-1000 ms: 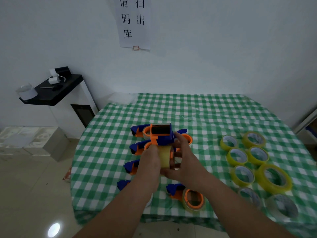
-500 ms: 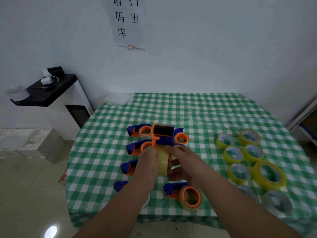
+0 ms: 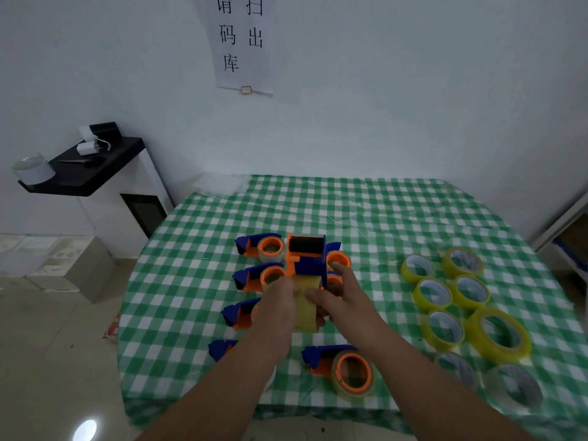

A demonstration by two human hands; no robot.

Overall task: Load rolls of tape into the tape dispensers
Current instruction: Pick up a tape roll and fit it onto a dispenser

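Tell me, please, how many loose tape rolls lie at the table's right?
8: six yellow rolls clustered together, two paler rolls nearest the front edge. Others may be hidden.

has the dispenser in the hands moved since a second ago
Barely, if at all. The held dispenser sits beside the same back-row dispensers on the table as before; the shift in the picture is mostly the head camera moving.

Stockroom: wall notice [image 3: 241,43], spare tape rolls [image 3: 451,294].

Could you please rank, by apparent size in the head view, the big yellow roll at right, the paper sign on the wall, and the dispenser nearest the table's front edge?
1. paper sign
2. big yellow roll, dispenser: too alike to rank.
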